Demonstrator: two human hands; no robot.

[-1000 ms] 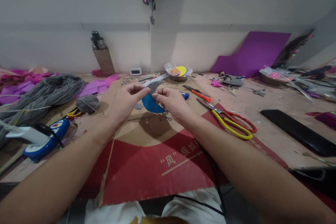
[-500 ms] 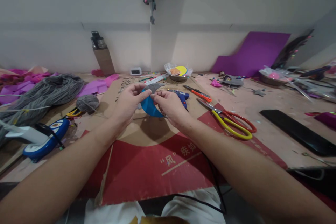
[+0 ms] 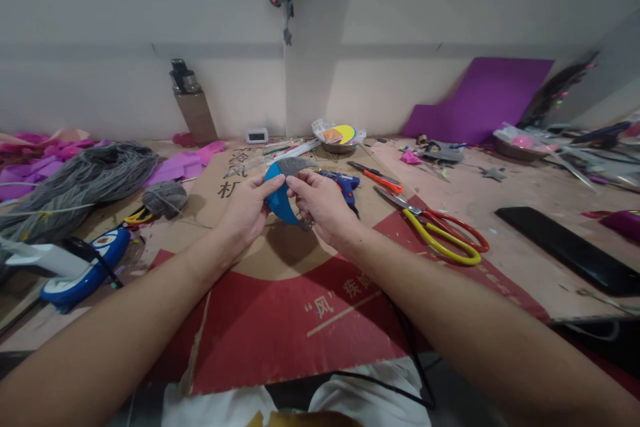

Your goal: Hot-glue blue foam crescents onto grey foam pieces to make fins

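Observation:
A blue crescent (image 3: 281, 203) is held up over the cardboard, its upper end covered in grey yarn (image 3: 299, 165). My left hand (image 3: 250, 203) is closed on the crescent's left side, thumb across its face. Against the inner curve, my right hand (image 3: 320, 203) is closed in a pinch on what looks like the grey yarn; its fingers hide most of the strand. Just behind the right hand lies a blue glue gun (image 3: 345, 185), partly covered by that hand.
Red-printed cardboard (image 3: 260, 333) lies under my hands. To the right are scissors (image 3: 435, 230), a utility knife (image 3: 377, 177) and a black phone-like slab (image 3: 565, 250). On the left sit a yarn ball (image 3: 165, 199), a yarn skein (image 3: 95, 180) and a blue power strip (image 3: 85, 273).
The crescent has turned and tilted in my hands, its upper grey end now pointing more to the right. My left hand has shifted slightly down and left, uncovering printed characters on the cardboard.

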